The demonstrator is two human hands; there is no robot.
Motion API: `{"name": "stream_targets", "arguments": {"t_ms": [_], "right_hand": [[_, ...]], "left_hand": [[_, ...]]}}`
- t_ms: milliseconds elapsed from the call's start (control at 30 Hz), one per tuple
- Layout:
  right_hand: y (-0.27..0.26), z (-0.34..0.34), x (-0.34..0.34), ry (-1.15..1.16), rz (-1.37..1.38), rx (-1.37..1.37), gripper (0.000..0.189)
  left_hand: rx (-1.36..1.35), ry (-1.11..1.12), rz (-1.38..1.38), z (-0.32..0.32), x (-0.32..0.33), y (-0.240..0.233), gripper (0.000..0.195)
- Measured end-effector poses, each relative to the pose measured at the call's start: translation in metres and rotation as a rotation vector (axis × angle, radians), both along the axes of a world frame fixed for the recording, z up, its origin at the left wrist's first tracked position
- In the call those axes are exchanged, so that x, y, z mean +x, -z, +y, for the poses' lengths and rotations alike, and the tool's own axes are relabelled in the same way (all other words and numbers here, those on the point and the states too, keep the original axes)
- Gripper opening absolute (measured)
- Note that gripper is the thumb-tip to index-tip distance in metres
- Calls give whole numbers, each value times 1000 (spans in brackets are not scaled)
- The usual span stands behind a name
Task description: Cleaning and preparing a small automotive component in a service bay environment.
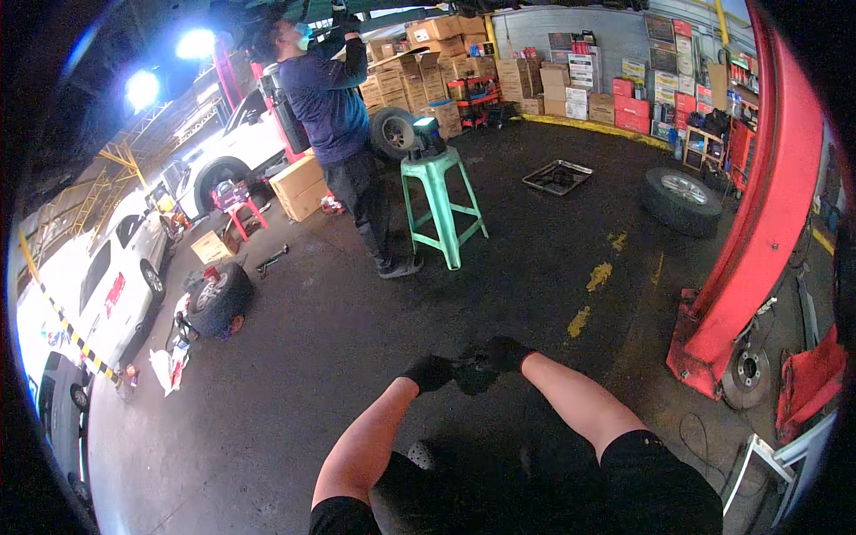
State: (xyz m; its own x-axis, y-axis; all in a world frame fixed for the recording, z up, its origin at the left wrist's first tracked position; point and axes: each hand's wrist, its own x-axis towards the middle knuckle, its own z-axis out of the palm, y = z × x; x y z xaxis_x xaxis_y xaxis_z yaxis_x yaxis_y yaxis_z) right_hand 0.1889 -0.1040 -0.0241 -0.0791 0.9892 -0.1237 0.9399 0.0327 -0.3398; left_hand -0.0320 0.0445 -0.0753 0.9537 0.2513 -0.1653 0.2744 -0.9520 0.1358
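Both of my hands wear dark work gloves and are held out low in front of my body. Between them is a dark part [473, 373], greasy or black, whose exact kind I cannot make out against the dark floor. My left hand [430, 374] grips its left side. On its upper right, my right hand [509, 354] has hold of it, with the red cuff of the glove at the wrist. The fingers themselves are hard to tell apart from the part.
Ahead, a co-worker [344, 127] reaches up under a raised vehicle beside a green plastic stool [438, 170] bearing a lit lamp [428, 134]. A red lift post [749, 221] and brake disc [745, 374] stand right. Wheels [682, 200] and a metal drip tray [557, 178] lie on the floor.
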Motion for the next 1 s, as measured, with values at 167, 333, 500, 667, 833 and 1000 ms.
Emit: {"name": "stream_targets", "arguments": {"t_ms": [167,333,500,667,833,1000], "right_hand": [[24,14,9,-66,-13,-77,50],[40,14,13,-89,197,35,47],[37,15,12,-47,13,31,49],[30,13,11,-84,81,-2,46],[38,17,12,-60,227,-34,48],[41,16,7,-38,116,90,43]], "left_hand": [[-88,-103,32,4,1,4,34],[-37,-9,-63,1,-4,2,33],[-28,-17,-100,3,-1,7,31],[-3,-37,53,10,2,15,29],[18,13,-60,9,-1,17,29],[48,51,-63,9,1,15,31]]}}
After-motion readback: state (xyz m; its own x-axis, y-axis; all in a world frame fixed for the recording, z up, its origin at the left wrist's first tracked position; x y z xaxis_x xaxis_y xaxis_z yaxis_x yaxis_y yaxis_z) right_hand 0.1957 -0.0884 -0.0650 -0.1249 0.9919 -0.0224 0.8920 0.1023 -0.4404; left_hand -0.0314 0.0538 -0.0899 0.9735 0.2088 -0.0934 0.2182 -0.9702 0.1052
